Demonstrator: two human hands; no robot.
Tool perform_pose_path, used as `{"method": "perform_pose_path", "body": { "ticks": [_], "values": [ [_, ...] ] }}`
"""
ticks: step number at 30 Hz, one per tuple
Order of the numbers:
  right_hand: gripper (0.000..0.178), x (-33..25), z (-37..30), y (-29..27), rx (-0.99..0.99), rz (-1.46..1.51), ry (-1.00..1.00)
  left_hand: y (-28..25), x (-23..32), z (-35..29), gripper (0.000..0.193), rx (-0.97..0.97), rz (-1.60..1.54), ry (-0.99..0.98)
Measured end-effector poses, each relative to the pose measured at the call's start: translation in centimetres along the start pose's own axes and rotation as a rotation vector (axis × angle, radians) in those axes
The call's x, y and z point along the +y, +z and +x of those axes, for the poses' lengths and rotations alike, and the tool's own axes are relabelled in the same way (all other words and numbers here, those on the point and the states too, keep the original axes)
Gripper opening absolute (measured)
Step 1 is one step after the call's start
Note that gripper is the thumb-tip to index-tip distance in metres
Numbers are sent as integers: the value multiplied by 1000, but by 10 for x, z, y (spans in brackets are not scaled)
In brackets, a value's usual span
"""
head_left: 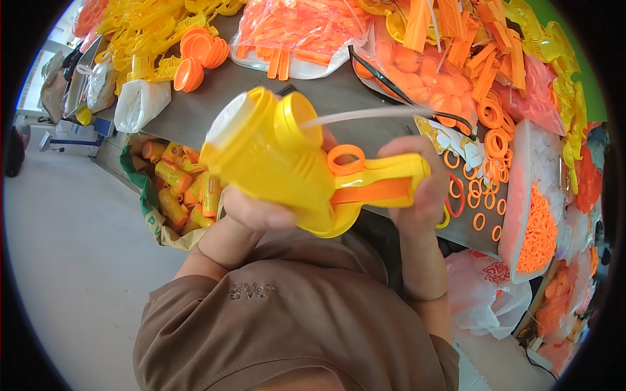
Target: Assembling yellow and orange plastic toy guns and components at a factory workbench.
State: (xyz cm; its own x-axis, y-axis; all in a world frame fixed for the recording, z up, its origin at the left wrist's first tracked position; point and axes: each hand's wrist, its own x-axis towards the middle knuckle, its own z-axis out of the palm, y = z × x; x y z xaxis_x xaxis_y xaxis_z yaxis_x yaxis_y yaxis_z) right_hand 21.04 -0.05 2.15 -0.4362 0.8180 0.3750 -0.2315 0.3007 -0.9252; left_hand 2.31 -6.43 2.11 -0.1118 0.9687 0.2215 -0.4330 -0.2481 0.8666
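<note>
A yellow plastic housing, held up in front of the grey table.
The left hand clasps its wide body; the right hand grips the handle, an orange ring sitting where they meet. Beyond, loose orange rings lie to the right; a clear bag of orange strips rests farther back.

Assembly workshop, by the looks, grey bench heaped with yellow plastic parts, bagged orange strips, a tub of small rings
</note>
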Motion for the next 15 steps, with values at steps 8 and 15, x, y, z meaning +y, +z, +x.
{"method": "perform_pose_path", "body": {
  "ticks": [8, 15],
  "values": [
    [63, -4, -22, 10, 118, -134, -195, 1, 3, 7, 86, -79, -237, -51],
    [63, 0, -12, 3, -183, -28, -481, 10, 13, -4, 74, -202, -285, 278]
  ]
}}
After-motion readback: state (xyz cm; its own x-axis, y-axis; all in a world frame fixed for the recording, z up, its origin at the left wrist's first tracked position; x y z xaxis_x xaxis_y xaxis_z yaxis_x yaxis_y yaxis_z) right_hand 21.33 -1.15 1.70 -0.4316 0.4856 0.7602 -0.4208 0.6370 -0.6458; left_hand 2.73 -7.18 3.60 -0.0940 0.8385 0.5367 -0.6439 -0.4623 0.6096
